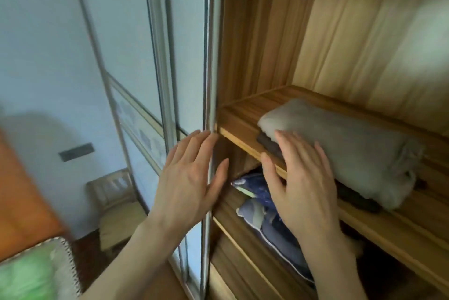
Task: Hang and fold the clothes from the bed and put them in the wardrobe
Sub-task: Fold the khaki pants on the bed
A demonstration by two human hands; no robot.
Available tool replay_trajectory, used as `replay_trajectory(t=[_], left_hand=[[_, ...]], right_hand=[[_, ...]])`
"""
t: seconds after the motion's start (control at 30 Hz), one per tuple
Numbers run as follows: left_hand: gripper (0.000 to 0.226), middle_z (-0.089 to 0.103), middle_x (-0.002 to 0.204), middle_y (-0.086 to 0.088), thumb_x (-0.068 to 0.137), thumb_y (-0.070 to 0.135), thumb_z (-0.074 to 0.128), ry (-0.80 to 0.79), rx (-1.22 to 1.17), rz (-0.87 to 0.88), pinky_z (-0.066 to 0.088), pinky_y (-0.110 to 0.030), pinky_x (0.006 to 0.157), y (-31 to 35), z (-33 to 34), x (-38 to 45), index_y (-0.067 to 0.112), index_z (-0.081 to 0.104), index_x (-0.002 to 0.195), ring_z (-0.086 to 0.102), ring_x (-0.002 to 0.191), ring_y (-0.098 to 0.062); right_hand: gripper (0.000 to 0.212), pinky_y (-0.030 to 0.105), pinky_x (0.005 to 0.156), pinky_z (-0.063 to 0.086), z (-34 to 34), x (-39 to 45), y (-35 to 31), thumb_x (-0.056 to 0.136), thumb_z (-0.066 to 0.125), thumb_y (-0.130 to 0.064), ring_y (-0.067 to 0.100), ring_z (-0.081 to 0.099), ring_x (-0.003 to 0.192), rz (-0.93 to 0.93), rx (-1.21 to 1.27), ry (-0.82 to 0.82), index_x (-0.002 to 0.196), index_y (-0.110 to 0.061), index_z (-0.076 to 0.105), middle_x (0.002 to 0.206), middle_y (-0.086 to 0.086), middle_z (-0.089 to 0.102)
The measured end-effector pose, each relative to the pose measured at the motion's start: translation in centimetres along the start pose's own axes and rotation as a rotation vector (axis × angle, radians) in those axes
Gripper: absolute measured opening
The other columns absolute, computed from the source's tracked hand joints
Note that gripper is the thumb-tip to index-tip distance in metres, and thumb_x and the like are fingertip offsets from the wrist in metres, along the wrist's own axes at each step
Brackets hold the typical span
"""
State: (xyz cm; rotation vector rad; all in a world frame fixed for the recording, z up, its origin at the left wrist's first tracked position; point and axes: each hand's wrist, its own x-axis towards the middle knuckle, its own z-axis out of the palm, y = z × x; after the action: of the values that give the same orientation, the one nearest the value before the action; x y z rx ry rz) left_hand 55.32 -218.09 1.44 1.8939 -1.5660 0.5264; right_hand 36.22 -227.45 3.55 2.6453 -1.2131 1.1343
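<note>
Reaching toward the wardrobe (245, 32), left hand (189, 178) flat, fingers straight on the sliding door (211, 81) edge, right hand (298, 178) spread, holding nothing, before the shelf (243, 129), folded grey cloth (352, 149) lying on that shelf atop a dark garment (269, 145), blue bedding (262, 214) below.

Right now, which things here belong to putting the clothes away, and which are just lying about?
Part of the job:
folded grey fabric bundle on the wooden wardrobe shelf
dark folded garment beneath it
silver-framed sliding door
left hand
right hand

Lying about:
blue patterned cushion
wooden chair
green fabric
</note>
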Motion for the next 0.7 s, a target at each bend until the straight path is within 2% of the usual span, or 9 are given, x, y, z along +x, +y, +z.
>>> replay_trajectory(t=[0.1, 0.17, 0.27, 0.33, 0.53, 0.63, 0.7], left_hand=[[0.050, 0.060, 0.143, -0.004, 0.107, 0.046, 0.049, 0.053, 0.071, -0.132, 0.045, -0.041, 0.113, -1.9, -2.2, -4.0, 0.015, 0.056, 0.144, 0.054, 0.136, -0.025], [0.047, 0.062, 0.140, -0.003, 0.105, 0.045, 0.050, 0.095, 0.102, -0.230, 0.050, -0.045, 0.108, -3.5, -3.6, -6.4, 0.016, 0.058, 0.142, 0.057, 0.132, -0.025], [0.045, 0.064, 0.135, -0.003, 0.103, 0.043, 0.051, 0.139, 0.172, -0.373, 0.052, -0.047, 0.101, -6.2, -5.4, -10.0, 0.015, 0.062, 0.136, 0.061, 0.125, -0.028], [0.041, 0.065, 0.132, -0.002, 0.102, 0.042, 0.052, 0.165, 0.239, -0.446, 0.050, -0.044, 0.101, -7.9, -6.6, -12.5, 0.015, 0.062, 0.133, 0.060, 0.121, -0.028], [0.044, 0.065, 0.130, -0.006, 0.103, 0.042, 0.053, 0.189, 0.436, -0.649, 0.046, -0.040, 0.104, -12.6, -10.4, -19.4, 0.011, 0.062, 0.132, 0.058, 0.125, -0.029], [0.046, 0.065, 0.132, -0.006, 0.101, 0.040, 0.057, 0.204, 0.519, -0.754, 0.041, -0.036, 0.106, -13.7, -12.5, -22.4, 0.010, 0.061, 0.136, 0.056, 0.128, -0.026], [0.047, 0.065, 0.134, -0.005, 0.101, 0.041, 0.056, 0.216, 0.553, -0.820, 0.043, -0.039, 0.107, -14.3, -13.8, -24.6, 0.010, 0.061, 0.137, 0.056, 0.129, -0.025]], right_hand=[[0.059, 0.047, 0.124, 0.031, 2.6, -1.3, -2.2, 0.105, 0.044, -0.054, 0.018, 0.042, 0.148, -0.144, 0.128, -0.140, 0.153, -0.018, 0.049, 0.155, 0.001, 0.052], [0.064, 0.043, 0.126, 0.027, 4.6, -2.0, -4.0, 0.104, 0.042, -0.061, 0.016, 0.036, 0.151, -0.230, 0.149, -0.203, 0.155, -0.022, 0.047, 0.159, -0.001, 0.047], [0.067, 0.042, 0.124, 0.029, 7.3, -2.7, -7.3, 0.102, 0.043, -0.062, 0.019, 0.039, 0.151, -0.368, 0.172, -0.238, 0.154, -0.020, 0.049, 0.159, 0.001, 0.048], [0.067, 0.046, 0.122, 0.035, 8.9, -2.9, -9.9, 0.102, 0.046, -0.061, 0.021, 0.044, 0.147, -0.457, 0.204, -0.249, 0.152, -0.018, 0.051, 0.156, 0.003, 0.052], [0.066, 0.046, 0.122, 0.035, 13.5, -3.8, -18.6, 0.104, 0.040, -0.059, 0.020, 0.047, 0.145, -0.657, 0.381, -0.273, 0.151, -0.015, 0.052, 0.152, 0.003, 0.055], [0.063, 0.048, 0.120, 0.039, 15.5, -4.5, -22.8, 0.104, 0.042, -0.056, 0.022, 0.049, 0.144, -0.740, 0.450, -0.321, 0.149, -0.012, 0.053, 0.151, 0.005, 0.057], [0.061, 0.047, 0.120, 0.039, 16.7, -5.2, -25.5, 0.105, 0.044, -0.054, 0.022, 0.050, 0.143, -0.784, 0.497, -0.340, 0.149, -0.012, 0.054, 0.150, 0.005, 0.057]])
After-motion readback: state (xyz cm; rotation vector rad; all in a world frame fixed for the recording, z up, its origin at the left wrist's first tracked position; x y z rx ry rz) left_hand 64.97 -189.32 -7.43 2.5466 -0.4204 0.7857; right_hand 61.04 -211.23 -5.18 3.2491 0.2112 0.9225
